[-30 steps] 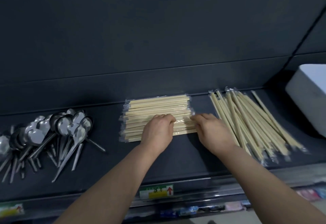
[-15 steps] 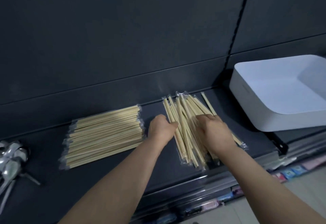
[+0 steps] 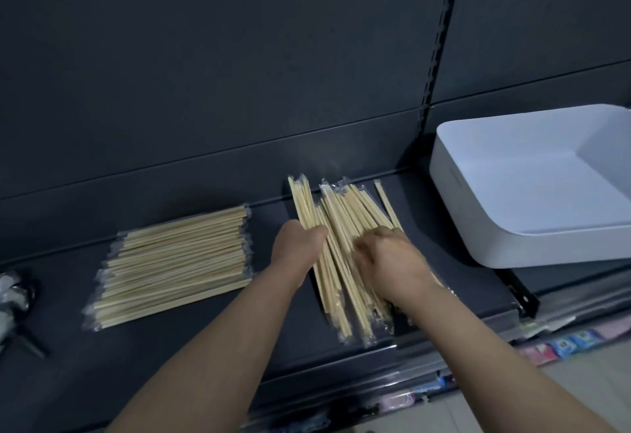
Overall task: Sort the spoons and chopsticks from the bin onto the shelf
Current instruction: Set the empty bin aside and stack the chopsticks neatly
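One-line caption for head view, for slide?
Left hand and right hand handle the loose chopstick pile on the shelf, between the neat chopstick stack and the white bin.

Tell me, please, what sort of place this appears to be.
Probably a shop aisle: a dark grey metal display shelf, a slotted metal upright behind it, and small colourful packets on the level below.

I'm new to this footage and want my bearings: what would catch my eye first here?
The loose pile of wrapped chopsticks, fanned out mid-shelf, draws the eye, with the left hand at its left edge and the right hand curled into it. Left of it lies a neat stack of chopsticks. To the right sits a white bin, with nothing showing inside.
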Motion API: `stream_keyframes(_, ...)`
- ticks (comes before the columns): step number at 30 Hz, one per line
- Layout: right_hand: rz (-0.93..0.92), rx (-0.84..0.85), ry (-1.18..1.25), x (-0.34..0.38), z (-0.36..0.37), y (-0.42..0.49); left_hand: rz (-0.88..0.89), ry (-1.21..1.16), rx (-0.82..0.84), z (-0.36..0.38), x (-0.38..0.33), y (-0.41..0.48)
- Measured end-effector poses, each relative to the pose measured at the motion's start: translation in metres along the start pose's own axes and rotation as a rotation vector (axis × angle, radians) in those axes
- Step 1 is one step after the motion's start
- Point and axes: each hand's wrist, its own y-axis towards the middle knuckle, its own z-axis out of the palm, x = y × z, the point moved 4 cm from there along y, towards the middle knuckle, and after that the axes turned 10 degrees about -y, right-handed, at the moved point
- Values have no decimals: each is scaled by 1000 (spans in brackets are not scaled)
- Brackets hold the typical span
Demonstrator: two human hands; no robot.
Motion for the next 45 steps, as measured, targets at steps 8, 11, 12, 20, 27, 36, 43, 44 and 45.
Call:
stream_keyframes(8,-56,-128,45,36,-10,6,60,-411,63,-26,-8,-15)
stream_keyframes(11,-116,-56,367,46,-6,10,192,-596,80,-41,-19,-24)
stream_keyframes(12,-116,57,543,50,-3,11,245,-637,77,-46,-24,-27)
stream_keyframes(20,-225,181,933,76,-1,5,518,-540,139,-63,-53,-53)
stream_keyframes(27,-201,144,790,71,5,-1,517,-464,165,-60,-50,-59)
stream_keyframes(36,-242,206,738,82,7,-3,548,-568,173,-62,-58,-63)
stream_keyframes(43,-341,150,302,118,14,-4,348,-864,-124,-126,-12,-46)
stream_keyframes(44,-352,138,240,126,18,-4,308,-909,-196,-141,2,-44)
stream_keyframes(45,-359,138,177,135,20,-6,266,-930,-268,-158,18,-42)
